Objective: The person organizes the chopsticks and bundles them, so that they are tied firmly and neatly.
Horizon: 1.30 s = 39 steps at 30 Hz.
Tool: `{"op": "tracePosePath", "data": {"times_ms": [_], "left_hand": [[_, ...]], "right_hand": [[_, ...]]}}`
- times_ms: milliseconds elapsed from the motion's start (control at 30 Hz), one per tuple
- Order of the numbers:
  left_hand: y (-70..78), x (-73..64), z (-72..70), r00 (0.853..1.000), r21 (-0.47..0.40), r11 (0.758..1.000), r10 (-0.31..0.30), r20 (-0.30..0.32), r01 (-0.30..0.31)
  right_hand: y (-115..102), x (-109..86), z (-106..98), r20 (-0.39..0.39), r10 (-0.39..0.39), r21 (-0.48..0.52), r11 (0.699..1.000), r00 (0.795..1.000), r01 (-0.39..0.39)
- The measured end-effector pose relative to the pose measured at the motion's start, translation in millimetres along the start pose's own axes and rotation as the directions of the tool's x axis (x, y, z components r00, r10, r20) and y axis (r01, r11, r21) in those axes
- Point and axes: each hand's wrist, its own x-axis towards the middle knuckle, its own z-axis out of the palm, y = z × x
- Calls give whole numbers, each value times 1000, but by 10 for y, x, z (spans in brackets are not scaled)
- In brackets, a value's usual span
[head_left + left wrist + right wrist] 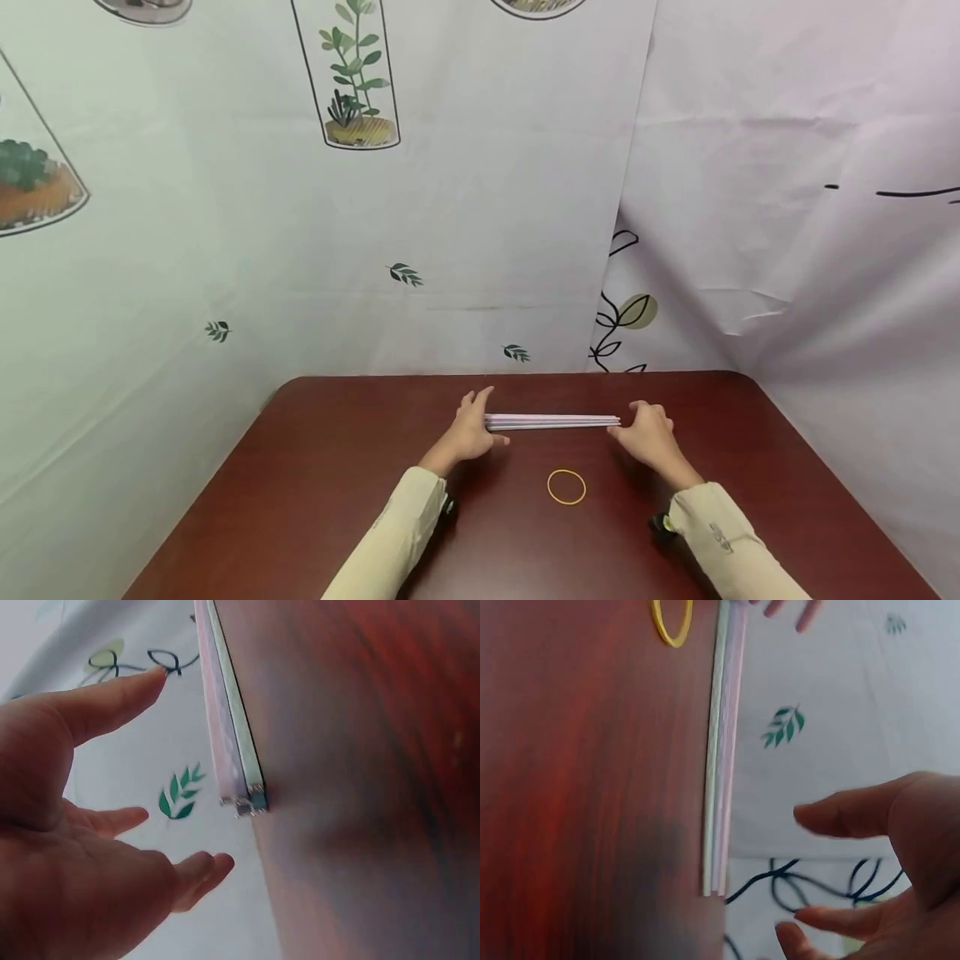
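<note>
Left hand (468,432) and right hand (649,435) in the head view, fingers spread, nothing held, one just beside each end of the thin sticks (551,421) flat on the red-brown table (337,500). On the near side, a yellow loop (566,470). In the left wrist view, a gap between fingers and blunt stick ends, so no grip. In the right wrist view, a gap there too. Probably light, stiff and smooth, maybe slippery and easy to snap; best to pinch at both ends, all together.

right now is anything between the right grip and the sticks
Nothing visible: the right grip is open beside the right end of the sticks, with bare space between. The band lies nearer the person, off that path.
</note>
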Motion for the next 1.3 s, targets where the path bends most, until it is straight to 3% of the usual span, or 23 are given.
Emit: {"op": "tracePosePath", "data": {"times_ms": [133,300,467,567,767,1067,1300], "left_hand": [[-75,38,22,999,-15,1000,20,26,-20],[-61,35,65,998,-8,999,33,55,-33],[-59,36,119,996,-2,1000,5,90,-5],[-59,69,125,997,-13,1000,-5,71,6],[-102,136,79,1000,74,997,-20,1,20],[-172,148,60,1000,197,980,-5,13,2],[-172,154,57,997,189,981,-46,60,34]], "right_hand": [[78,123,113,-2,83,61,995,997,-83],[162,139,245,0,105,149,983,995,-103],[255,111,337,-15,148,217,966,989,-142],[279,121,350,-29,152,232,962,988,-142],[298,189,335,-39,58,187,981,998,-50],[456,253,309,3,-72,176,982,997,71],[541,317,327,53,-133,195,973,990,120]]}}
